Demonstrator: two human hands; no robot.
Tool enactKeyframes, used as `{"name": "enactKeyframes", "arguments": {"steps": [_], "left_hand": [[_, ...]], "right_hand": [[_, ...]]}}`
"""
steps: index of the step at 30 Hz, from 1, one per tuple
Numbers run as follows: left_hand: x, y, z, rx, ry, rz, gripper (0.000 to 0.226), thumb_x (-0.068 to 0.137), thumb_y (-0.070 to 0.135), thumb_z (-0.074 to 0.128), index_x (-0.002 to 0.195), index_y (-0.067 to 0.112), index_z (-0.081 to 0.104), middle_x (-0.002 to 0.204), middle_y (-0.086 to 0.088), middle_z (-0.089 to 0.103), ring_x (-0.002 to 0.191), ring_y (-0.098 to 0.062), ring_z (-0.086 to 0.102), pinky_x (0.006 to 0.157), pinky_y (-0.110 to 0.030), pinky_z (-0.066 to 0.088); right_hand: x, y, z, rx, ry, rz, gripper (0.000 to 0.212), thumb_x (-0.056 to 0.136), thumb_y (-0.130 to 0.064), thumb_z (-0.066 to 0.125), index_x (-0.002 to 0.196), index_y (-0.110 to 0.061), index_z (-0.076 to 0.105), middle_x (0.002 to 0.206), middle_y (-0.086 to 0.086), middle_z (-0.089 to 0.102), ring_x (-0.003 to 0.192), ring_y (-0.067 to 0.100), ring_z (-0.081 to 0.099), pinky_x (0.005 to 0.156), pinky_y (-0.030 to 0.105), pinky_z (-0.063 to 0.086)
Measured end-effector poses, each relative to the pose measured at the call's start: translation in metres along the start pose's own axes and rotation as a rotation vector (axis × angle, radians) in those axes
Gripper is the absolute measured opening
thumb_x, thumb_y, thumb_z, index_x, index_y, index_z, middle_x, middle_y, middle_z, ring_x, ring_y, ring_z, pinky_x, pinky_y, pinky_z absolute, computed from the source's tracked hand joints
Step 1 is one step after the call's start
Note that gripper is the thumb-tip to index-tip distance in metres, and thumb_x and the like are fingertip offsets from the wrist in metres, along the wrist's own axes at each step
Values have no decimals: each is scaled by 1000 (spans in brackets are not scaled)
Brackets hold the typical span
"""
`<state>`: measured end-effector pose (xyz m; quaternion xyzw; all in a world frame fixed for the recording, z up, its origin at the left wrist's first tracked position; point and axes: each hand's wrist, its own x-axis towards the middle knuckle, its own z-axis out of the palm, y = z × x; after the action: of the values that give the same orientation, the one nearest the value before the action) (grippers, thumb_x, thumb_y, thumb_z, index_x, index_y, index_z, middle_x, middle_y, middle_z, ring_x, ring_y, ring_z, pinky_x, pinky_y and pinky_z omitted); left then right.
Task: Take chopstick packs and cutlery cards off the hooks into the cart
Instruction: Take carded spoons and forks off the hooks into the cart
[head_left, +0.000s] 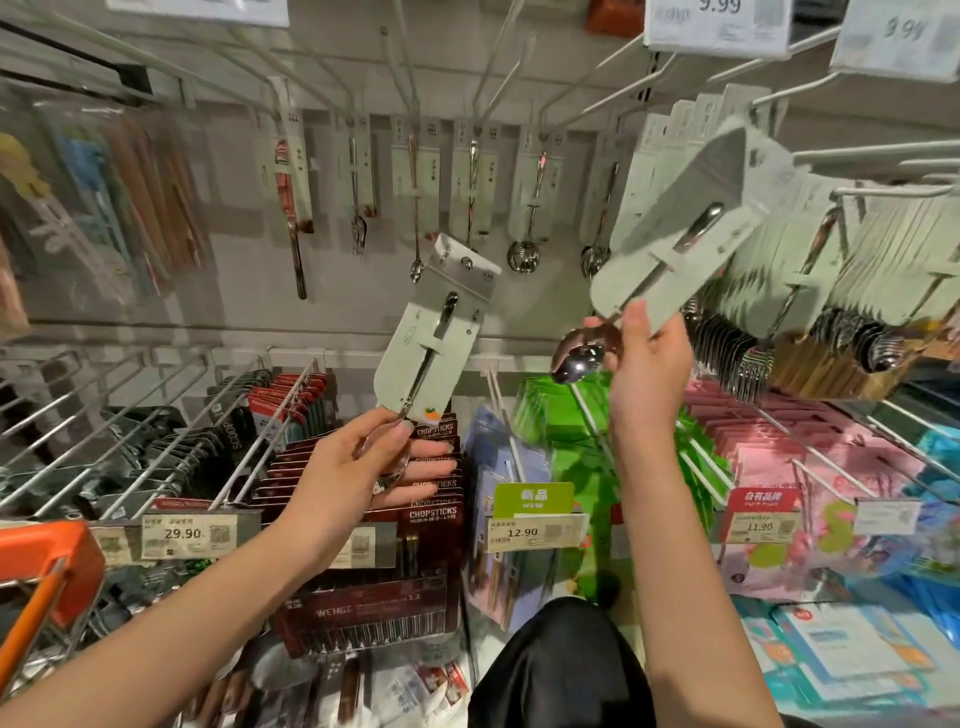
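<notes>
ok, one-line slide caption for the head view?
Each hand, left and right, holds a carded spoon, left card, right card, before cutlery hooks.

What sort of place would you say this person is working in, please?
Most likely a shop's kitchenware aisle: price tags hang on wire hooks of boxed chopstick packs, and each hand holds a carded spoon.

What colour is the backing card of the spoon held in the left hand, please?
Pale grey-green, seen in the head view: cutlery card in the left hand.

A single head-worn view looks forward and slightly down, close to the hook wall (322, 291).
</notes>
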<state>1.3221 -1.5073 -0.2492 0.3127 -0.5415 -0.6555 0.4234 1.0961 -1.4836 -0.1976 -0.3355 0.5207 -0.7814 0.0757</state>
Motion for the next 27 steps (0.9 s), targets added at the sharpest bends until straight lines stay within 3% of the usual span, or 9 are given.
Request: {"name": "enactKeyframes", "arguments": {"steps": [3,6,9,11,17,21,24,26,27], "left_hand": [[0,0,0,9,-7,-6,19,99,13,46,110,8,60,97,-17,74,87,-28,73,65,-29,60],[-2,-1,1,29,-28,-23,19,98,13,46,111,9,61,97,-15,74,87,-27,73,66,-30,61],[-3,-2,2,44,-41,-30,19,98,13,47,110,11,61,97,-15,74,86,-26,73,66,-30,61],[-2,-2,2,59,-46,-24,20,98,13,47,111,12,62,97,-15,74,84,-25,73,65,-30,61],[-3,-2,2,99,-62,2,21,99,12,45,113,15,61,97,-14,74,79,-20,72,63,-29,60],[-3,-1,2,132,-71,17,23,99,13,45,116,18,61,98,-12,74,78,-15,70,63,-26,58],[-3,0,1,144,-72,22,23,99,13,45,116,18,61,98,-11,75,78,-13,69,63,-25,58],[-3,1,2,147,-69,28,23,99,13,45,115,17,61,97,-10,75,76,-12,68,62,-24,58],[-3,2,2,148,-68,31,22,99,13,45,114,17,61,97,-10,75,76,-12,68,61,-24,58]], "right_hand": [[5,-6,-13,-48,69,-92,19,101,-23,46,82,-26,46,82,-7,54,84,13,59,73,26,43],[10,-14,-23,-96,107,-185,26,101,-18,46,77,-25,40,73,-8,45,62,-8,47,63,14,38],[17,-21,-31,-60,142,-205,25,100,-18,48,77,-21,40,71,-6,46,67,6,56,64,24,45],[22,-24,-36,-98,167,-215,25,100,-21,49,77,-18,40,69,-6,42,62,-1,49,64,19,42],[32,-23,-51,-85,222,-197,29,95,-32,52,68,-33,42,66,-13,46,66,19,52,67,43,41],[32,-26,-48,-57,180,-206,32,101,-23,46,72,-22,34,67,-2,41,62,13,50,62,31,43],[30,-34,-45,-86,201,-259,35,102,-16,43,70,-19,31,65,-4,36,47,-8,45,56,14,35],[32,-41,-47,-86,228,-266,27,102,-18,44,75,-14,44,71,0,47,54,-8,52,54,20,33],[35,-45,-48,-72,245,-251,26,101,-19,46,76,-12,47,72,0,50,56,-5,54,73,39,34]]}}
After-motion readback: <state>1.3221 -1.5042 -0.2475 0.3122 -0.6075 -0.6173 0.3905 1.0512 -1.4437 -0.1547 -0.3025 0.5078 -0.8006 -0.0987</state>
